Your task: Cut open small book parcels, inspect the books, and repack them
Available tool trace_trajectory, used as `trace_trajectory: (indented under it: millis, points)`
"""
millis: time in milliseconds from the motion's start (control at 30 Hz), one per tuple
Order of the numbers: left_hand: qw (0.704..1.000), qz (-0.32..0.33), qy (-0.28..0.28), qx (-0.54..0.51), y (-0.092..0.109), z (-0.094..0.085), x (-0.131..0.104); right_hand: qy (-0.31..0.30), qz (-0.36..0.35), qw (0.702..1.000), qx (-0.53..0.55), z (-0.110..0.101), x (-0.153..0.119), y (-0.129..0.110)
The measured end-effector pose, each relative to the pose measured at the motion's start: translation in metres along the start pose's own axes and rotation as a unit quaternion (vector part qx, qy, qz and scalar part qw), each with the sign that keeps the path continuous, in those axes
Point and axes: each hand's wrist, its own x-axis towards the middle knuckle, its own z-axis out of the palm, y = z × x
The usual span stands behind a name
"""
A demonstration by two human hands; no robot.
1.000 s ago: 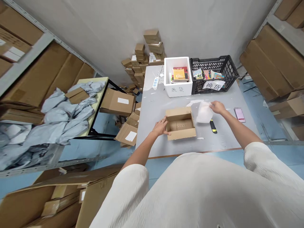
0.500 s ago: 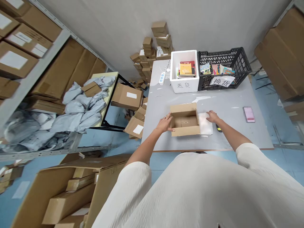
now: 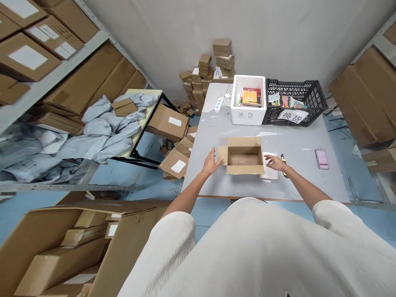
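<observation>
- You stand in a stockroom with a grey wall ahead, shelves of cardboard cartons [image 3: 34, 53] on both sides and a blue floor.
- In front of you is a grey table [image 3: 293, 185]; a second, smaller stand to the left carries crumpled grey mailer bags [image 3: 102, 136].
- An open cardboard box [image 3: 244, 156] sits near the table's front edge, its flaps spread and its inside bare as far as the view shows.
- Your left hand [image 3: 211, 162] is at the box's left flap, fingers spread and released, touching or just beside the cardboard; you grip nothing with it.
- Your right hand [image 3: 275, 162] lies flat on a white sheet [image 3: 271, 172] that rests on the table against the box's right side, fingers loose, not clenched.
- A small cutter [image 3: 284, 160] with a yellow and black body lies just right of that hand.
- A pink packet [image 3: 321, 159] lies further right, well apart from the box.
- At the far edge stand a white foam box [image 3: 249, 117] holding books and, touching it on the right, a black plastic crate [image 3: 312, 97] with a paper sign.
- A white power strip [image 3: 218, 105] lies left of the foam box.
- Small cartons are stacked against the wall behind the table.
</observation>
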Motion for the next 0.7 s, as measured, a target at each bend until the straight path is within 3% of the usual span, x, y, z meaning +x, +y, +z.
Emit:
trace_trajectory:
  millis: [67, 133, 267, 433, 533, 700]
  points:
    - [0.994, -0.059, 0.009, -0.087, -0.006, 0.003, -0.001, -0.008, -0.001, 0.999, 0.037, 0.003, -0.004, -0.002]
    - [0.984, -0.086, -0.021, -0.153, -0.012, 0.008, -0.003, -0.022, -0.004, 0.998, 0.066, 0.006, -0.006, -0.004]
    - [0.972, -0.015, -0.107, -0.208, -0.018, 0.020, -0.011, -0.068, -0.010, 0.989, 0.128, 0.009, -0.011, -0.010]
    - [0.962, 0.021, -0.146, -0.229, -0.004, 0.030, -0.012, -0.085, 0.005, 0.969, 0.233, 0.011, -0.015, -0.026]
    - [0.963, 0.034, -0.142, -0.226, 0.006, 0.035, -0.006, -0.056, 0.027, 0.964, 0.260, 0.014, -0.012, -0.041]
    - [0.975, 0.017, -0.078, -0.208, 0.010, 0.032, 0.011, -0.018, 0.018, 0.958, 0.285, 0.022, 0.005, -0.069]
